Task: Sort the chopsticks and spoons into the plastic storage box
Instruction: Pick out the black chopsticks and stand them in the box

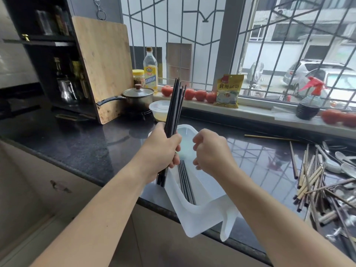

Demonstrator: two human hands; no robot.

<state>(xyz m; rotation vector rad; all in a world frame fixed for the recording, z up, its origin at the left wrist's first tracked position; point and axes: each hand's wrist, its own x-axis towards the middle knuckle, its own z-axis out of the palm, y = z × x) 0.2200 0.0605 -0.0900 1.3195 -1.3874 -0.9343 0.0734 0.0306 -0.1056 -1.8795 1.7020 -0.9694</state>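
Left hand (163, 149) clenches a bundle of black chopsticks (174, 106), nearly upright, lower ends hanging just over the left edge of the plastic storage box (202, 218). Right hand (210, 151) hovers over the box, fingers loosely curled, grasping nothing. The box lies on the dark counter (77, 143), near end overhanging the edge; several black chopsticks (185, 182) already lie along its left side. Unsorted mixed chopsticks and spoons (323, 182) are heaped at right.

Judgement: tip the bundle flat, parallel to those laid, ends level, and release low. The overhang could tip, so steady the box.
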